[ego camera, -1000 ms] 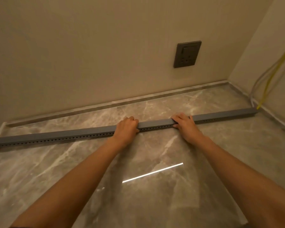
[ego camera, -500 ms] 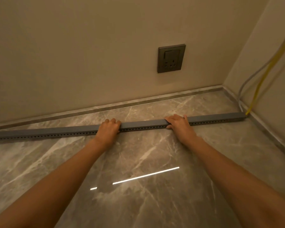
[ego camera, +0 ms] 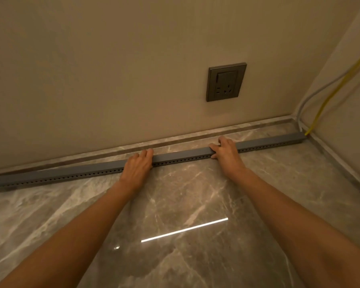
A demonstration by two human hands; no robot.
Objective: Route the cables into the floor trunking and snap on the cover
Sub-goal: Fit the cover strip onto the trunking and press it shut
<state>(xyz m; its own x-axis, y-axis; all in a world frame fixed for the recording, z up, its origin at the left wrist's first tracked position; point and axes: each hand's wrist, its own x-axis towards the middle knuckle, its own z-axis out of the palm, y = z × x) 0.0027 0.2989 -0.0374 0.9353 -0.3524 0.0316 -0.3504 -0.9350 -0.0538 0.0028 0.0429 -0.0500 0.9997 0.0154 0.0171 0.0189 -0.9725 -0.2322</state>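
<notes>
While the left hand and right hand, set apart, are gripping the trunking lying on the floor beside the wall, uneven pressure is risking pinching the cables at its corner end.

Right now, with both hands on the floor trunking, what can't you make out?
Head view only.
Inside the trunking: its closed grey top hides any cables.
Trunking's left end: cut off by the frame's left edge.
The yellow cable and grey cable: upper runs lost toward the right edge.
Trunking's stretch under the left hand and right hand: covered by them.
</notes>
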